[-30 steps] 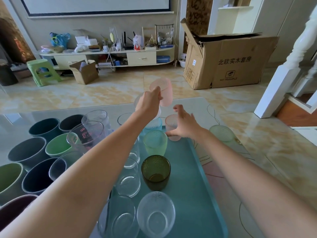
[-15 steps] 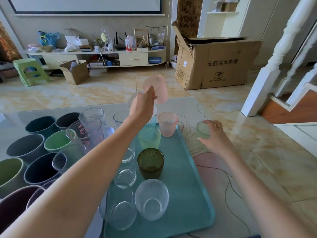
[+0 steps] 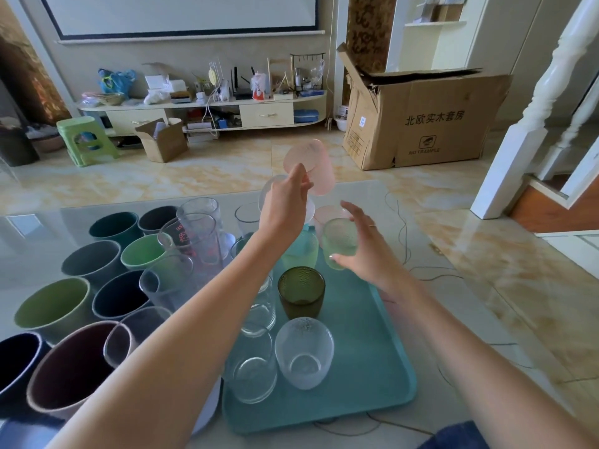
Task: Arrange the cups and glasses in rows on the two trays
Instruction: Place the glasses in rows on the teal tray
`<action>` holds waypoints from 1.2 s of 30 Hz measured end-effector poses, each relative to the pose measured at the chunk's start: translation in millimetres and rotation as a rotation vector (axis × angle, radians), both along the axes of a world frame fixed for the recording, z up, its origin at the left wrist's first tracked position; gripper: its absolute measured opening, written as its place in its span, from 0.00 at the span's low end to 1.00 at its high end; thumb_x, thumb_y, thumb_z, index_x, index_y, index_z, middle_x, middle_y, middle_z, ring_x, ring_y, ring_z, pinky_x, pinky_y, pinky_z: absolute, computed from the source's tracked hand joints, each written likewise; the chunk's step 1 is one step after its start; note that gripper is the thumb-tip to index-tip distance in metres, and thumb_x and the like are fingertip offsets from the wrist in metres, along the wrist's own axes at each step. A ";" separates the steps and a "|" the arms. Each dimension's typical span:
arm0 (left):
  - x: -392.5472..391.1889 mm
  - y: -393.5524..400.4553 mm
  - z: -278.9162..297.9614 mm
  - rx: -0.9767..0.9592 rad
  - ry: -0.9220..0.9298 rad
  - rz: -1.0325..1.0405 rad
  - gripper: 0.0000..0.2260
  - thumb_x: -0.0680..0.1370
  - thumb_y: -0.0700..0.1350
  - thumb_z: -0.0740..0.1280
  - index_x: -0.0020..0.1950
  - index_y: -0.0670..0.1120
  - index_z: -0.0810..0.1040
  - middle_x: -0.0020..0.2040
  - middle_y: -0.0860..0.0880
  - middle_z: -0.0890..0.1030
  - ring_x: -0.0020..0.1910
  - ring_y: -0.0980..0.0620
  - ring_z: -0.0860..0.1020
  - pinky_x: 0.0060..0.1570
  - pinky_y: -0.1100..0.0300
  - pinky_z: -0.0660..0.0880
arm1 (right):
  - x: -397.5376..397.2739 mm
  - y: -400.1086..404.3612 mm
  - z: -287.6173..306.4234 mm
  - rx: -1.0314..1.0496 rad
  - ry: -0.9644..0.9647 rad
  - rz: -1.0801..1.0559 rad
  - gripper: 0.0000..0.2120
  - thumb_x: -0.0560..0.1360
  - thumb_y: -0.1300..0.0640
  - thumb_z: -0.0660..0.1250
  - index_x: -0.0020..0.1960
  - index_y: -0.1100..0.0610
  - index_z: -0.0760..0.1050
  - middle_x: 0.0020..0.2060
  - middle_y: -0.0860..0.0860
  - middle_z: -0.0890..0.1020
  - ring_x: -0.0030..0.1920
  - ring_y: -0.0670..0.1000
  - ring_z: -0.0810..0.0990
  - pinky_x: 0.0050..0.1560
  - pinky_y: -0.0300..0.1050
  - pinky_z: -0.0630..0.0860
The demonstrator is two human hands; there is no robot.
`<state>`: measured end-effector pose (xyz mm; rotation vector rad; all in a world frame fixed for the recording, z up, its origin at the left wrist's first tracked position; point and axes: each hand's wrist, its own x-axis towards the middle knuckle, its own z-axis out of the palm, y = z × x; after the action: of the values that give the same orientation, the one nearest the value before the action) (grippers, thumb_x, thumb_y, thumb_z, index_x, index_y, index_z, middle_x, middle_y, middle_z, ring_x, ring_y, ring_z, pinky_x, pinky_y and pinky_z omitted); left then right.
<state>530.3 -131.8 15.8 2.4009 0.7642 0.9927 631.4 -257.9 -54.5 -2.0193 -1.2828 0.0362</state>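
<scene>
Now the right hand (image 3: 363,251) has carried the pale green glass (image 3: 339,243), fingers curled round it, from the counter (image 3: 453,286) over the teal tray (image 3: 366,351), while the left hand (image 3: 285,209) still pinches a raised pink cup (image 3: 312,165).

- Eight opaque cups (image 3: 90,260) on the left: three green or teal, two grey, two dark blue, one maroon.
- Two pink frosted cups (image 3: 311,166): one lifted, one on the tray.
- Two pale green glasses (image 3: 338,243): one lifted, one on the tray.
- One dark green glass (image 3: 301,291).
- One frosted clear glass (image 3: 304,354).
- Clear glasses (image 3: 252,367): at least six; an arm hides part of the group.
- One teal tray (image 3: 372,367).
- Two cardboard boxes (image 3: 421,118).
- One green stool (image 3: 86,140).
</scene>
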 end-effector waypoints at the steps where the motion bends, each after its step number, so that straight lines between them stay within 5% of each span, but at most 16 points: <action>1: -3.1 -1.0 -0.6 0.033 0.016 -0.008 0.05 0.79 0.36 0.57 0.52 0.36 0.70 0.55 0.40 0.82 0.46 0.44 0.80 0.39 0.59 0.72 | -1.4 2.1 -3.8 -0.025 -0.041 -0.007 0.45 0.66 0.56 0.76 0.74 0.46 0.52 0.66 0.56 0.69 0.59 0.55 0.75 0.54 0.43 0.69; 5: -14.0 1.0 -7.1 0.132 0.082 -0.035 0.05 0.80 0.39 0.56 0.51 0.38 0.68 0.52 0.40 0.82 0.39 0.41 0.80 0.37 0.47 0.78 | -1.3 8.0 -13.5 -0.135 -0.107 -0.035 0.45 0.67 0.54 0.75 0.75 0.51 0.51 0.67 0.60 0.68 0.57 0.58 0.77 0.54 0.47 0.73; 11: -15.7 3.4 -9.0 0.155 0.101 -0.039 0.04 0.80 0.38 0.57 0.51 0.37 0.68 0.53 0.40 0.82 0.41 0.41 0.80 0.39 0.46 0.79 | -1.3 11.0 -15.7 -0.144 -0.089 -0.020 0.46 0.67 0.51 0.75 0.75 0.50 0.49 0.69 0.59 0.64 0.60 0.59 0.75 0.57 0.48 0.72; 16: -15.5 -3.7 -3.1 0.189 0.115 -0.096 0.04 0.80 0.38 0.58 0.52 0.38 0.68 0.51 0.40 0.82 0.39 0.41 0.80 0.37 0.46 0.79 | -6.3 3.9 19.9 0.157 0.028 -0.017 0.50 0.65 0.50 0.76 0.75 0.47 0.46 0.74 0.52 0.55 0.72 0.56 0.61 0.70 0.56 0.61; 21: -15.5 -32.0 8.8 0.265 0.186 -0.268 0.05 0.80 0.39 0.58 0.52 0.39 0.70 0.50 0.40 0.82 0.40 0.44 0.79 0.36 0.54 0.76 | -13.8 -18.3 49.9 0.359 0.148 0.014 0.53 0.62 0.43 0.74 0.76 0.49 0.44 0.74 0.46 0.59 0.71 0.48 0.62 0.67 0.45 0.63; 26: -15.0 -59.3 22.0 0.305 0.343 -0.310 0.09 0.79 0.38 0.57 0.59 0.45 0.70 0.42 0.41 0.80 0.38 0.42 0.78 0.33 0.52 0.74 | -9.4 -40.7 60.9 0.353 0.221 -0.114 0.46 0.63 0.46 0.77 0.73 0.42 0.54 0.65 0.49 0.72 0.64 0.50 0.72 0.61 0.56 0.74; 29: -14.1 -67.0 18.2 0.157 0.450 -0.399 0.27 0.78 0.37 0.60 0.71 0.54 0.55 0.43 0.43 0.82 0.36 0.43 0.79 0.35 0.47 0.77 | -5.5 -64.3 55.7 0.306 0.226 -0.170 0.46 0.62 0.47 0.78 0.72 0.46 0.57 0.63 0.50 0.73 0.61 0.47 0.71 0.58 0.49 0.72; 31: -15.6 -76.2 10.6 0.160 0.532 -0.410 0.34 0.78 0.39 0.62 0.76 0.51 0.44 0.47 0.43 0.82 0.33 0.47 0.77 0.34 0.49 0.76 | -4.3 -80.6 49.9 0.309 0.256 -0.245 0.45 0.64 0.51 0.78 0.73 0.49 0.56 0.64 0.52 0.72 0.59 0.46 0.69 0.55 0.44 0.67; 36: -26.1 -94.4 -15.4 0.036 0.613 -0.414 0.27 0.78 0.41 0.63 0.74 0.48 0.55 0.51 0.41 0.80 0.47 0.40 0.79 0.43 0.48 0.75 | -2.8 -106.8 32.0 0.337 0.394 -0.422 0.42 0.65 0.56 0.77 0.71 0.48 0.56 0.62 0.52 0.73 0.59 0.50 0.72 0.51 0.40 0.67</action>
<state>504.2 -226.2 0.4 2.7593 0.3962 0.1010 628.6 -364.7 -22.5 -1.8317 -0.5632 0.0162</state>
